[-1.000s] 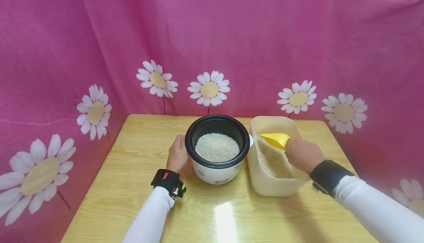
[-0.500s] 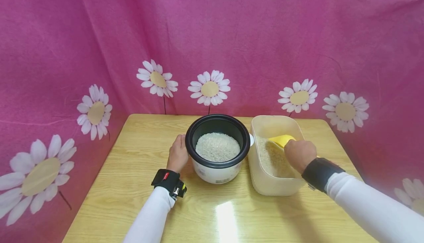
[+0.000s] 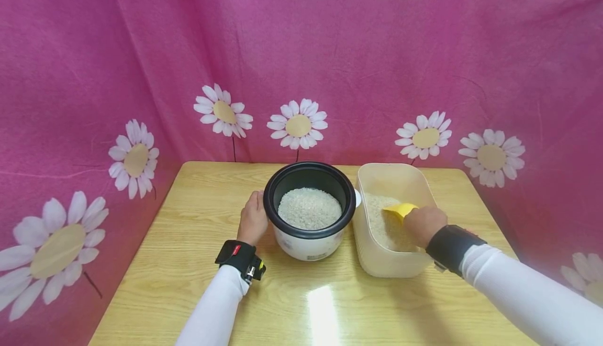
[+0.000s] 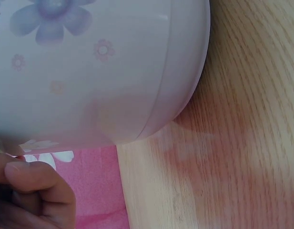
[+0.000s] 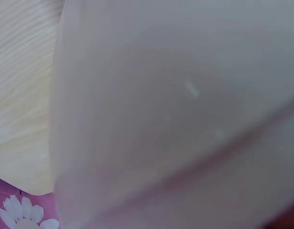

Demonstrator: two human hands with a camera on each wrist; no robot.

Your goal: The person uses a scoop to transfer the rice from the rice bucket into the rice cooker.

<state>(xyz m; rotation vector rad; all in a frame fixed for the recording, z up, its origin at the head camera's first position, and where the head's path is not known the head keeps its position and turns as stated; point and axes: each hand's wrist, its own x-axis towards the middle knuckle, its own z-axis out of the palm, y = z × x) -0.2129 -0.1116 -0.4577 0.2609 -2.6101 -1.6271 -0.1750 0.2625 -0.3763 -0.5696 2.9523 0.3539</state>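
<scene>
A white rice cooker [image 3: 308, 249] with a black inner pot and no lid stands mid-table, and a mound of white rice [image 3: 310, 209] lies in it. At its left side my left hand [image 3: 253, 219] grips the handle, which is mostly hidden; curled fingers [image 4: 39, 179] show beside the flowered wall in the left wrist view. My right hand [image 3: 425, 224] holds a yellow scoop [image 3: 401, 210] by its handle, inside the translucent bin [image 3: 391, 266]. The scoop's tip is down at the rice [image 3: 383, 220] in the bin. The bin's wall fills most of the right wrist view.
The bin stands close against the cooker's right side, where a white handle [image 3: 358, 198] sticks out. Both are on a light wooden table [image 3: 207, 194]. A pink cloth [image 3: 358, 47] with daisies hangs behind and at the sides.
My right hand has lowered the yellow scoop deeper into the bin, from above the rice down to it. The left hand and the cooker have stayed put.
</scene>
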